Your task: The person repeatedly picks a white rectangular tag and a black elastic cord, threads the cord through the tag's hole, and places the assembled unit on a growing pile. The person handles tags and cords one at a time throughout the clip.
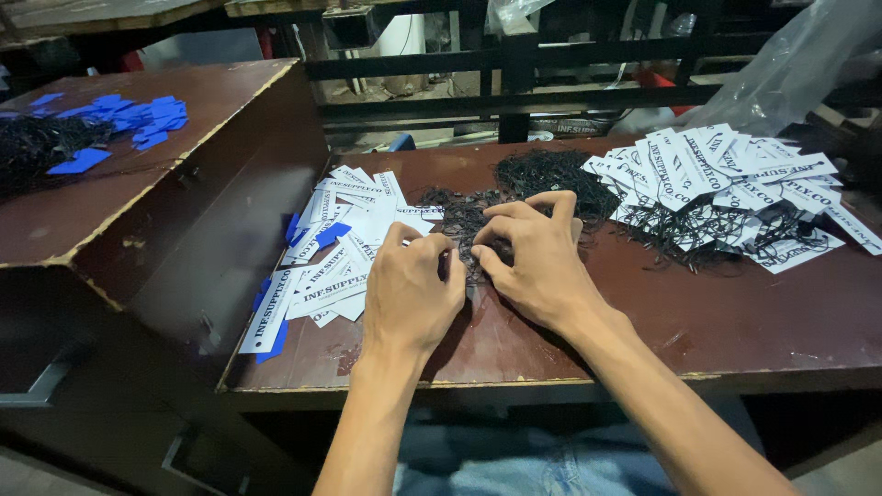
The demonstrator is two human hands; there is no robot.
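Unstrung white tags (340, 248) fanned at tabletop (735, 321) left within reach; left hand (409, 294) and right hand (537, 262) both pinched narrow on black string tangle (469, 225) at centre, teasing strands; strung tags (735, 184) heaped right.

Left hand (412, 292) and right hand (536, 262) pinch into a tangled pile of thin black strings (469, 220) on the dark brown wooden table (735, 321). Loose white rectangular paper tags (344, 243) lie left of the hands; a strung tag heap (735, 184) sits right.
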